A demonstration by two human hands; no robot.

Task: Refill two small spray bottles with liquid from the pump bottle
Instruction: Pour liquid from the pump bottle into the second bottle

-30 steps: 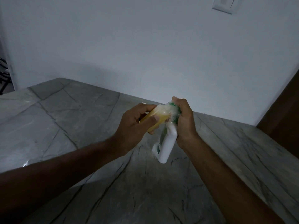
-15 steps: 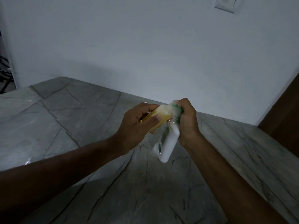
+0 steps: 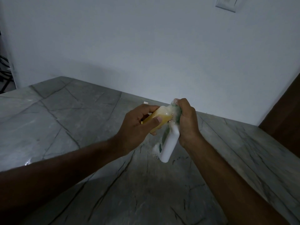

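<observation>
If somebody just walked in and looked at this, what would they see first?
Probably the two hands meeting over the grey marble counter. The left hand grips a small yellow bottle tipped on its side, and the right hand grips the top of a white pump bottle pressed against it. White foam bubbles where the two bottles touch, and above, a light switch plate sits on the pale wall.
</observation>
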